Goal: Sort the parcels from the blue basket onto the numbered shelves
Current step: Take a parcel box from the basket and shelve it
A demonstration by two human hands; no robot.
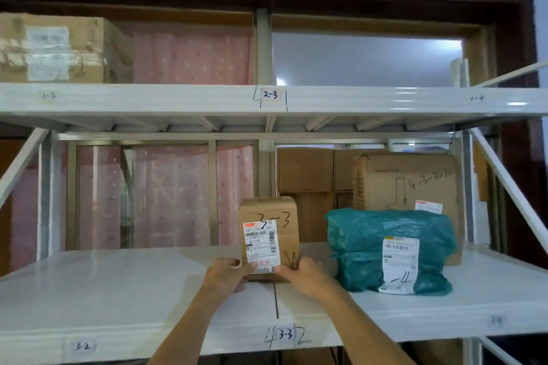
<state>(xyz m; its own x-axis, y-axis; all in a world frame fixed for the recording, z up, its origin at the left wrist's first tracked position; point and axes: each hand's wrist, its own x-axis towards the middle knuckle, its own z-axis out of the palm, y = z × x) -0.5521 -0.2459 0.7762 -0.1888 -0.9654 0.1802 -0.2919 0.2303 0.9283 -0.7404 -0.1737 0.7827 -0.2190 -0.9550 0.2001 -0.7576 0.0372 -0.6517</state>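
Two bare forearms reach up from the bottom edge of the head view, and both hands close on the base of a small cardboard parcel [268, 234]. Left hand [226, 274], grip closed: fingers curl around the parcel's lower left corner, the thumb across the bottom of its white shipping label. Right hand [302, 272], grip closed: fingers press the lower right corner. Upright, the parcel stands on the white lower shelf [118, 290], over the seam between two shelf boards and above the edge tag "3-3" [285, 334]; "3-3" is also handwritten on its front. Just beside it on the right, apart from it, lies a teal plastic-wrapped parcel [391, 249] with a white label. Behind that stands a large brown carton [415, 181] bearing handwritten figures, with further cartons stacked behind. On the upper shelf [178, 98], tagged "2-3" [270, 95], a taped cardboard box [56, 47] sits at far left.
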